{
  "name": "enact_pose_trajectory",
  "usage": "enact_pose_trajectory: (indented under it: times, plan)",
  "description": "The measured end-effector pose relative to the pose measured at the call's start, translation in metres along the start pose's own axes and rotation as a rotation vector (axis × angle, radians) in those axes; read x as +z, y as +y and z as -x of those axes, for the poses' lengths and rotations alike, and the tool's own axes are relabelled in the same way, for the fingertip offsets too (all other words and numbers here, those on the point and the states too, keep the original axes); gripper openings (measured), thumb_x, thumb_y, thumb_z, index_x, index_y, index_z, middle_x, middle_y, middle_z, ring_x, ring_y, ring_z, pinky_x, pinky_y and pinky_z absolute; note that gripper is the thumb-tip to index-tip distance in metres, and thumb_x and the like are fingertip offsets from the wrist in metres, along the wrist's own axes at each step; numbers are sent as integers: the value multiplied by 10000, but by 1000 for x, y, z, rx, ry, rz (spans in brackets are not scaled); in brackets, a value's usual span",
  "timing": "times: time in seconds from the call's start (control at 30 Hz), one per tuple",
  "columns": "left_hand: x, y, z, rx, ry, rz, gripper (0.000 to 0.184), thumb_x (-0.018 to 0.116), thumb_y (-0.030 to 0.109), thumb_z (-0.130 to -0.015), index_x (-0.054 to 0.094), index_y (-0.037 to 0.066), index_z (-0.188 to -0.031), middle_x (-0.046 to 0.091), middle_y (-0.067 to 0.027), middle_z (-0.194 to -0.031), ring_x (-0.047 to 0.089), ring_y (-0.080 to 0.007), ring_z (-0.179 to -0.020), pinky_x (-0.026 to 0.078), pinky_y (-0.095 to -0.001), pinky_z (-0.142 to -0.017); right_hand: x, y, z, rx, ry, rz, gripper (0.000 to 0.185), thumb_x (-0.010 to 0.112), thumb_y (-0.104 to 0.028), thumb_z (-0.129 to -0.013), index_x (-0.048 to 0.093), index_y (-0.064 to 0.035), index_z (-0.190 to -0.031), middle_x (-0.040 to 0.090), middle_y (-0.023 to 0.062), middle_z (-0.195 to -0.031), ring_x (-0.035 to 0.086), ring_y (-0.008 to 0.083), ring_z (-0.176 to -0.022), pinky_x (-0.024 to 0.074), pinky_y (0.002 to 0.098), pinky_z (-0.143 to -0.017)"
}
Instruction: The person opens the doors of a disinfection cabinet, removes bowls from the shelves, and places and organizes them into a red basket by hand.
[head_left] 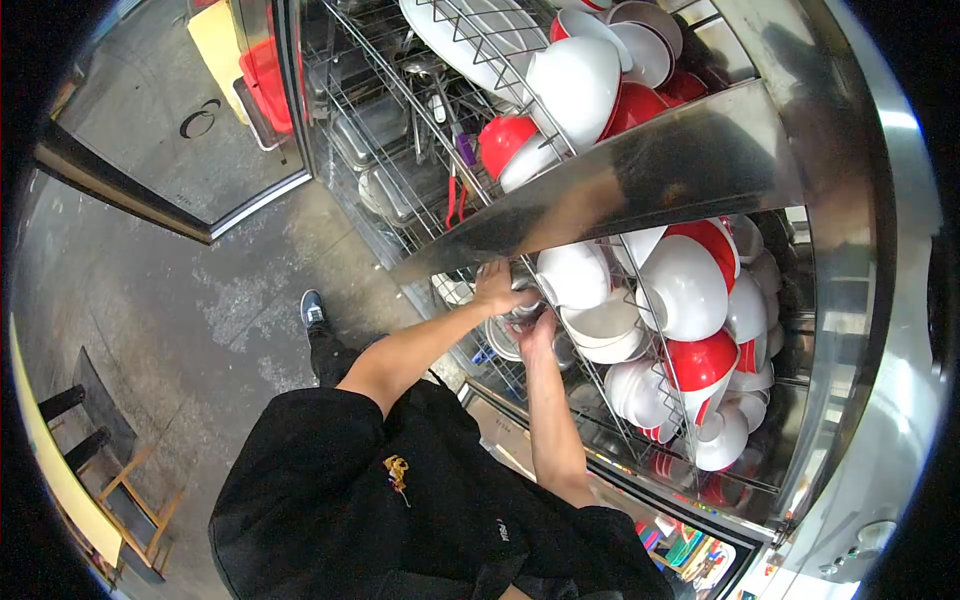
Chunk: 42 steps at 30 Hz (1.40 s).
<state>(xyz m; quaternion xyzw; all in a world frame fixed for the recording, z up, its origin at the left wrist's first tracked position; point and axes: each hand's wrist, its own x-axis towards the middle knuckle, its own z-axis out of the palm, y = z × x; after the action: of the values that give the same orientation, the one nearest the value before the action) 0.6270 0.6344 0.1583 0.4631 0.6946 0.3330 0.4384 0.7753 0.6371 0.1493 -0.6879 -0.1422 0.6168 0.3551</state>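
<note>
My left hand (497, 289) reaches into the lower shelf of a metal cabinet, its fingers curled at shiny, rounded metal or clear dishware. Close beside it, my right hand (538, 336) is closed at the same shiny pieces; their exact kind is hard to make out. A white bowl (574, 275) rests just to the right of my hands. Stacked white bowls (606, 328) sit beyond it, behind the wire rack (655, 335). The fingertips of both hands are partly hidden among the dishes.
A broad steel shelf edge (640, 165) crosses above my hands. Red and white bowls (700, 365) crowd the right side. Metal pans (385, 190) and utensils lie on the upper left. An open glass door (185, 140) stands left; a wooden stool (140, 510) is lower left.
</note>
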Motion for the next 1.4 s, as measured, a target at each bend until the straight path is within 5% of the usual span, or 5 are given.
enact_pose_trajectory:
  times: [0.5,0.63,0.87,1.0,1.4]
  plan:
    - [-27,25,40,72,140,167,1072,837,419,-544,334,-93,-1340,466,-307,-1284,449,-417,-1233,356,-429,-1062,-23,-13,61,-163,-232,146,520,419,-560,-952,441,-184,-1312,444,49,-1335,443,238,-1216,438,577,-893]
    - [-54,28,81,-54,5,467,1046,905,502,-490,491,-71,-1261,621,-209,-1147,615,-283,-1049,477,-367,-933,-41,-10,115,-212,-237,176,542,446,-562,-949,509,-109,-1240,551,63,-1146,529,216,-1098,489,479,-870]
    - [-60,-29,93,-488,-426,1031,629,857,233,-701,573,-45,-1189,668,-114,-1092,655,-217,-986,528,-357,-891,-116,-7,73,-738,410,230,297,641,-223,-914,612,-11,-1119,635,62,-1072,572,173,-953,470,326,-813]
    - [-106,-43,113,-396,-485,912,480,769,240,-798,602,-25,-1161,678,-108,-1064,661,-183,-947,515,-318,-870,-190,10,-35,-212,178,309,613,658,-547,-836,497,-206,-1319,557,-2,-1225,518,169,-1074,385,504,-915]
    - [-189,-69,157,-435,-75,875,641,834,223,-736,467,-54,-1181,667,-133,-984,672,-210,-858,542,-329,-781,-205,-4,-69,-70,-24,289,448,685,-458,-836,561,-240,-1208,567,-1,-1179,494,191,-1072,384,524,-958]
